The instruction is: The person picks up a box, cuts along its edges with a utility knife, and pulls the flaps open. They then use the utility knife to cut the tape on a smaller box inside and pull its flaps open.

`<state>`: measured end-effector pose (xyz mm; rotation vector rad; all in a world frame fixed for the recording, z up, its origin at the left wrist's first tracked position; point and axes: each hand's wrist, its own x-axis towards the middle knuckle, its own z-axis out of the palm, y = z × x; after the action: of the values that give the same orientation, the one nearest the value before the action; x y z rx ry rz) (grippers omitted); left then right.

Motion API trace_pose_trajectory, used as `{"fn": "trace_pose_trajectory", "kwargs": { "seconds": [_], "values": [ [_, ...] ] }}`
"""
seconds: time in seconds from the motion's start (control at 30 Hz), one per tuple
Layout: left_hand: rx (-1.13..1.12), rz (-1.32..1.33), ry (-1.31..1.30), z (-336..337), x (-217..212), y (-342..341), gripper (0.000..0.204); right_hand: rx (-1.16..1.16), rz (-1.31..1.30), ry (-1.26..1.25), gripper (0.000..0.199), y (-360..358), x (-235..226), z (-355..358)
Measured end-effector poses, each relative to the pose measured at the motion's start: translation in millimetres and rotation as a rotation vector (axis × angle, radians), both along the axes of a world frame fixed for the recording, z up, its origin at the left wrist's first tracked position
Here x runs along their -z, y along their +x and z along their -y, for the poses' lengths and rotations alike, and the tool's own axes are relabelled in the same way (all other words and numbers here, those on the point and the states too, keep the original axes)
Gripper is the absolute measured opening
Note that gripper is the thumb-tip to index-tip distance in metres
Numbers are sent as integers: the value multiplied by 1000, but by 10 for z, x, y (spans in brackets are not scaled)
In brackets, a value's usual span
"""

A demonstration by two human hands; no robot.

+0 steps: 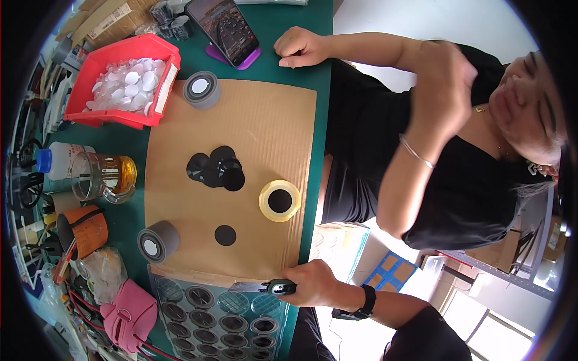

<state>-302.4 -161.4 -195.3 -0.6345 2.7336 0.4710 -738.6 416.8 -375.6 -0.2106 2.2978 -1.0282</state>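
Observation:
At the lower middle, my right hand [314,283], with a black watch on its wrist, is closed round a utility knife [280,287]. The knife's blade points left, over the near edge of a sheet of brown cardboard [259,246] and a clear sheet [226,322] with several round rings in it. My left hand is out of view. On the cardboard lie a small pile of black discs [217,168], a single black disc [226,235], a roll of yellow tape [290,210] with a black centre, and two grey rolls [162,240] with white centres.
A red bin [120,39] holds white discs. A phone [223,30], a glass mug [87,174], a bottle [63,159] and a pink pouch [129,316] stand around the cardboard. Another person [385,132] sits at right, one fist [301,47] on the green table.

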Motion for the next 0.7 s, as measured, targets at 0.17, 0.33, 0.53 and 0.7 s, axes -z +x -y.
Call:
{"fn": "trace_pose_trajectory", "kwargs": {
  "seconds": [0.17,0.33,0.53,0.7],
  "values": [
    [-34,27,-24,14,2,12,51,-3,1,6,37,-10,-6,-4],
    [-68,52,-55,44,-39,60,50,8,-4,-3,37,-3,11,6],
    [-108,82,-92,79,-103,118,50,31,-66,-3,33,21,42,14],
    [-142,104,-122,99,-144,177,50,25,-96,13,33,16,33,21]
  ]
}}
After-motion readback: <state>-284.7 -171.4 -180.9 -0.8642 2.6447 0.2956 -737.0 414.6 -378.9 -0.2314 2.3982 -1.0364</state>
